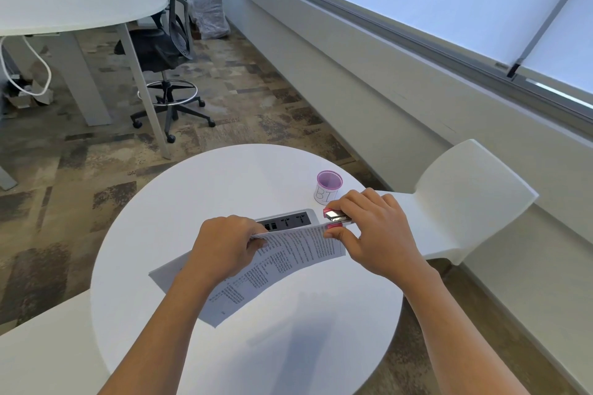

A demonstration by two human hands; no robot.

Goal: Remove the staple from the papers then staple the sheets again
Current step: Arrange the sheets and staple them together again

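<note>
Stapling step, by my read: your right hand grips the pink stapler, its mouth at the papers' far right corner. Your left hand pinches the far edge, sheets lifted off the table. Square the corner, seat it fully, then squeeze firmly. Whether the old staple is out, I cannot tell.

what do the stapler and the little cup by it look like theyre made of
Stapler: a glossy pink shell, likely plastic, around a shiny silver core that reads as bare metal by its glint. Little cup: the translucent purple rim suggests plastic; the matte white band with handwritten letters looks like a paper label.
</note>
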